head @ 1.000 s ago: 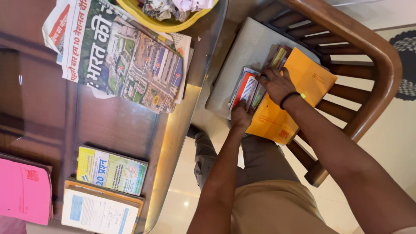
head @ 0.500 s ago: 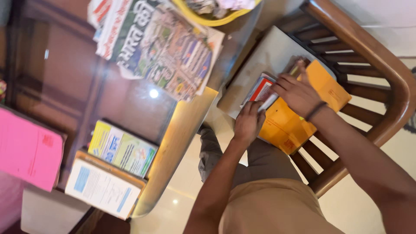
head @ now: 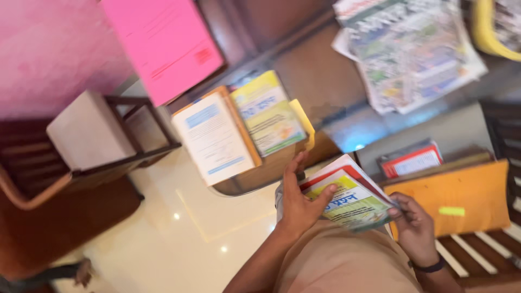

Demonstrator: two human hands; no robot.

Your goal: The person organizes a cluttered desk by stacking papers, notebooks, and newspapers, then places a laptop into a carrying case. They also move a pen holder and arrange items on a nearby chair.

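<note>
Both hands are gripping a small stack of booklets (head: 350,198) over the person's lap, just off the counter's near edge: left hand (head: 298,203) clamping the stack's left side with thumb on top, right hand (head: 415,228) pinching its right corner. Frame is motion-blurred. Just right of the stack, an orange envelope (head: 453,195) is lying on a wooden chair (head: 488,244), with a red-bordered booklet (head: 412,160) just beyond it. On the glass counter (head: 304,81), two booklets, white (head: 214,135) and yellow-green (head: 268,111), are sitting side by side at the near edge. Farther back, a pink folder (head: 163,43) is lying to the left and a newspaper (head: 410,54) toward the right. Another chair (head: 87,141) is standing far left.
</note>
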